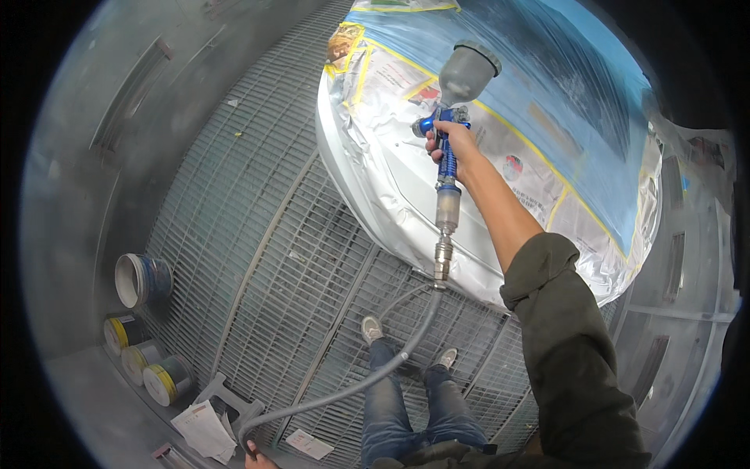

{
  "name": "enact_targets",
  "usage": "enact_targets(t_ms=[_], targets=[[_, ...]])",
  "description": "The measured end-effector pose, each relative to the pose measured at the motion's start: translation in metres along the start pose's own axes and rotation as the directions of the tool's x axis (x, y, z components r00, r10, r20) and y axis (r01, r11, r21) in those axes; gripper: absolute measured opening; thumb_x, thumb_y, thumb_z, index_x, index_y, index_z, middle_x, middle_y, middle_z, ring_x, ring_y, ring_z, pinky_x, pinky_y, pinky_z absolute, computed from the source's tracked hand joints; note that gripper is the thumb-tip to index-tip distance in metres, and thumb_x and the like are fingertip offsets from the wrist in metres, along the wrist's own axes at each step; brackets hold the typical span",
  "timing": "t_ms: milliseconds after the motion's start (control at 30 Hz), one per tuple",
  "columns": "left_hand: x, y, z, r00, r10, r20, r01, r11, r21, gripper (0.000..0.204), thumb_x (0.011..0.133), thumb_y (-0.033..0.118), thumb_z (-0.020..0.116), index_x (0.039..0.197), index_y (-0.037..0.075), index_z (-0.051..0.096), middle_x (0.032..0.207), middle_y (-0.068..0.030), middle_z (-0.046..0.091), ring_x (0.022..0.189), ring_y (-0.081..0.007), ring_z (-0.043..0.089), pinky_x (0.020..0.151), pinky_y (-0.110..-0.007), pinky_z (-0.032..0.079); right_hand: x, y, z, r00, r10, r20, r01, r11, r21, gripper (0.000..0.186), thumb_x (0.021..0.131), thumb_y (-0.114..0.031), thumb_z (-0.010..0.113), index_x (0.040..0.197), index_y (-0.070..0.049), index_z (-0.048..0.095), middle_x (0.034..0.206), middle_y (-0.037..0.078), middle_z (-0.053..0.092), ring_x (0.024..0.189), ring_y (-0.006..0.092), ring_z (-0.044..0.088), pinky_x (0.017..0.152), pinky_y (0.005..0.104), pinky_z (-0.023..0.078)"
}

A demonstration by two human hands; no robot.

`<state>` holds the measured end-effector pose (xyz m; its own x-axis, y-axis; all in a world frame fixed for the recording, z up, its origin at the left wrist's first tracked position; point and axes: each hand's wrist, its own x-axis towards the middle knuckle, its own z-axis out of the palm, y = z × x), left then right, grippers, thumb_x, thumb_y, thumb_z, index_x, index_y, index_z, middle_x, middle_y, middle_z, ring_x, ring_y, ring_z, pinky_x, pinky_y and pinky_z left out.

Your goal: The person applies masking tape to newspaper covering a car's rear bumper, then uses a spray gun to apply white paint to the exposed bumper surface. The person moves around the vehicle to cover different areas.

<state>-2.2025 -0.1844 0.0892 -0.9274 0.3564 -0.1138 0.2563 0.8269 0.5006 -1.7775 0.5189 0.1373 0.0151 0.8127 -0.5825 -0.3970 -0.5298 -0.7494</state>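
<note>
We have the right hand (455, 145) clamped on the spray gun (450, 117) facing the masked car panel (391, 168), left hand (254, 453) gripping the hose (367, 379) clear.

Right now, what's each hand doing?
Right hand: closed around the blue spray gun handle.
Left hand: at the lower edge, gripping the grey air hose; mostly cut off.

paint cans (144, 356) line the wall beside the floor grating (258, 258).

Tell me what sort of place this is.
Most likely a vehicle paint booth. The right hand holds a spray gun over a white car panel masked with paper, above a metal grate floor, with paint cans alongside.
</note>
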Motion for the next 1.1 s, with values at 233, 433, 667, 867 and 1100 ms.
enact_targets(t_ms=[233, 433, 667, 867, 1100], targets=[[0.027, 0.009, 0.014, 0.972, 0.223, 0.077, -0.225, 0.974, 0.012, 0.053, 0.1, 0.031, 0.063, 0.063, -0.003, 0.045, 0.056, 0.0026, 0.028, 0.056, -0.0106, 0.025, 0.05, -0.035, 0.018, -0.06, -0.01, -0.074, 0.994, 0.08, -0.075, -0.087, 0.993, -0.082, 0.016, 0.094, -0.015, 0.059, 0.096, 0.0, 0.054, 0.078, 0.007, 0.059, 0.06, 0.0123, 0.057, 0.04, 0.0213, 0.04], [0.025, -0.005, 0.044, 0.953, 0.223, 0.205, -0.192, 0.968, -0.162, 0.047, 0.094, 0.015, 0.065, 0.06, 0.003, 0.035, 0.057, 0.0002, 0.023, 0.057, -0.0111, 0.021, 0.051, -0.036, 0.018, -0.12, -0.02, -0.143, 0.988, 0.068, -0.142, -0.09, 0.984, -0.152, 0.016, 0.094, -0.016, 0.06, 0.096, 0.0, 0.054, 0.08, 0.007, 0.06, 0.061, 0.0119, 0.058, 0.039, 0.0211, 0.041], [-0.04, 0.036, 0.043, 0.822, 0.372, 0.43, -0.322, 0.928, -0.186, 0.016, 0.081, 0.009, 0.057, 0.086, -0.007, 0.057, 0.073, -0.0107, 0.055, 0.068, -0.0222, 0.048, 0.065, -0.038, 0.039, -0.176, -0.028, -0.249, 0.981, 0.107, -0.164, -0.137, 0.974, -0.179, 0.021, 0.097, -0.021, 0.06, 0.095, 0.0, 0.055, 0.081, 0.006, 0.06, 0.064, 0.0097, 0.058, 0.036, 0.0179, 0.039], [-0.089, 0.043, 0.042, 0.695, 0.449, 0.562, -0.43, 0.886, -0.175, 0.041, 0.074, 0.004, 0.046, 0.106, -0.01, 0.069, 0.09, -0.0193, 0.073, 0.078, -0.0277, 0.065, 0.076, -0.037, 0.052, -0.227, -0.034, -0.328, 0.967, 0.117, -0.226, -0.156, 0.974, -0.162, 0.02, 0.096, -0.019, 0.061, 0.096, 0.0, 0.056, 0.082, 0.007, 0.059, 0.064, 0.0102, 0.058, 0.037, 0.0184, 0.039], [-0.155, 0.066, 0.055, 0.621, 0.422, 0.66, -0.467, 0.876, -0.12, 0.044, 0.078, 0.003, 0.043, 0.112, -0.01, 0.068, 0.098, -0.0208, 0.073, 0.086, -0.0256, 0.068, 0.078, -0.035, 0.054, -0.29, -0.04, -0.425, 0.943, 0.063, -0.328, -0.132, 0.972, -0.193, 0.018, 0.095, -0.017, 0.062, 0.097, 0.0, 0.056, 0.083, 0.007, 0.06, 0.064, 0.0102, 0.058, 0.037, 0.0189, 0.039]])
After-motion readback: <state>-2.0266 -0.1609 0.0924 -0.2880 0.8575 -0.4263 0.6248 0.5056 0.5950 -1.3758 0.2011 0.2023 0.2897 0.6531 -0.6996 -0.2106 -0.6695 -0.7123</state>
